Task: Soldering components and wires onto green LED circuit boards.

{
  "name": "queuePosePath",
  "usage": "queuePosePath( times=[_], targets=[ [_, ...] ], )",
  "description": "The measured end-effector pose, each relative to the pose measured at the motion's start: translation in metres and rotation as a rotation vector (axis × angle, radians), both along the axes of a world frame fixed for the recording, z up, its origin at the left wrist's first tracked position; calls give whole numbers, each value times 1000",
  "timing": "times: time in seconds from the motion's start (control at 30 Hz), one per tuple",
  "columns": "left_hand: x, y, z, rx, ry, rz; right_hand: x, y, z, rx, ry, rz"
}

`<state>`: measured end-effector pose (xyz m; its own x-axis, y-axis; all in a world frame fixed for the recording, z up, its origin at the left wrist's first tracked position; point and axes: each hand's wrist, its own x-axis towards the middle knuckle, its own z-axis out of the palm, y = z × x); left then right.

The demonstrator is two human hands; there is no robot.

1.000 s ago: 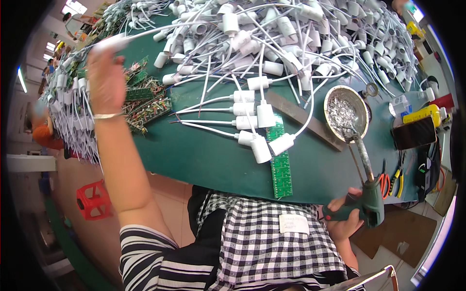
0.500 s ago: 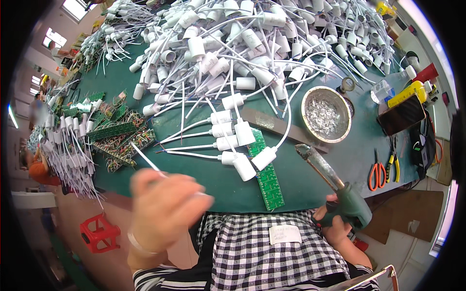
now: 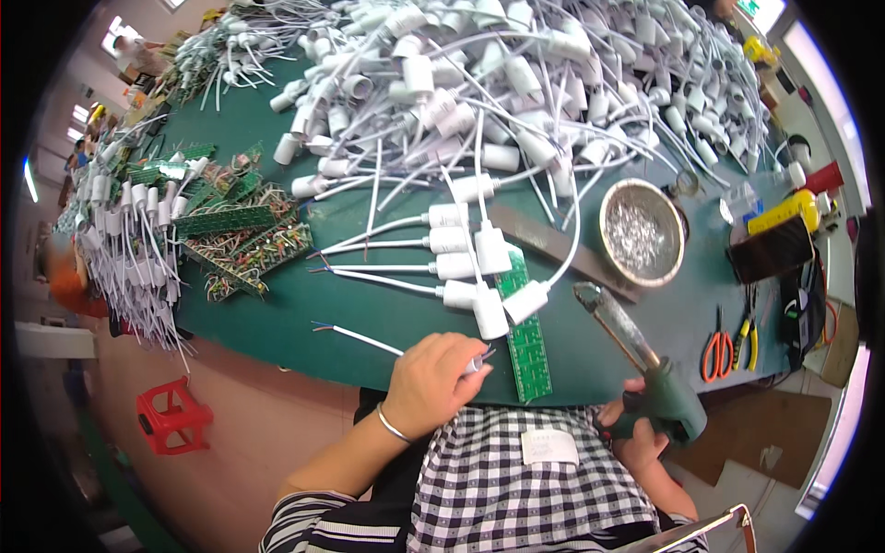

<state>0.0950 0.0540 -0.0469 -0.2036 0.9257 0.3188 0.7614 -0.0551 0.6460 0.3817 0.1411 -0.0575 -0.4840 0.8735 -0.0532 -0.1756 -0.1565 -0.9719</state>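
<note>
A white cable (image 3: pixel 369 342) is gripped in the curled left hand (image 3: pixel 426 380). Its bared wire ends point out leftward over the table edge area, while the white piece showing at the fingertips is mostly covered, so its full shape cannot be made out. By the right hand (image 3: pixel 638 446), a green soldering tool (image 3: pixel 676 405) is held at its handle; some fingers are hidden behind it. Between the hands, a green circuit strip (image 3: pixel 530 364) is partly overlapped at its upper end by white lamp holders (image 3: pixel 449 241) laid in a row. Beyond, a metal bar (image 3: pixel 604 275) is partly covered by a cable. Near it, a round pot (image 3: pixel 658 269) is filled with silvery material. The large pile of corded holders (image 3: pixel 442 83) is cut off by the upper edge, and the people at far left are blurred.
</note>
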Motion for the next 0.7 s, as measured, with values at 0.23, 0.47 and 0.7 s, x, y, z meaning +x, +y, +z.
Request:
queuePosePath(
  times=[0.23, 0.47, 0.7],
  targets=[
    [8, 5, 0, -53, -59, 45, 4, -2, 5, 21, -45, 62],
    [13, 11, -6, 32, 10, 27, 19, -8, 3, 1, -44, 99],
    [21, 11, -6, 64, 160, 47, 27, -1, 7, 9, -114, 173]
  ],
)
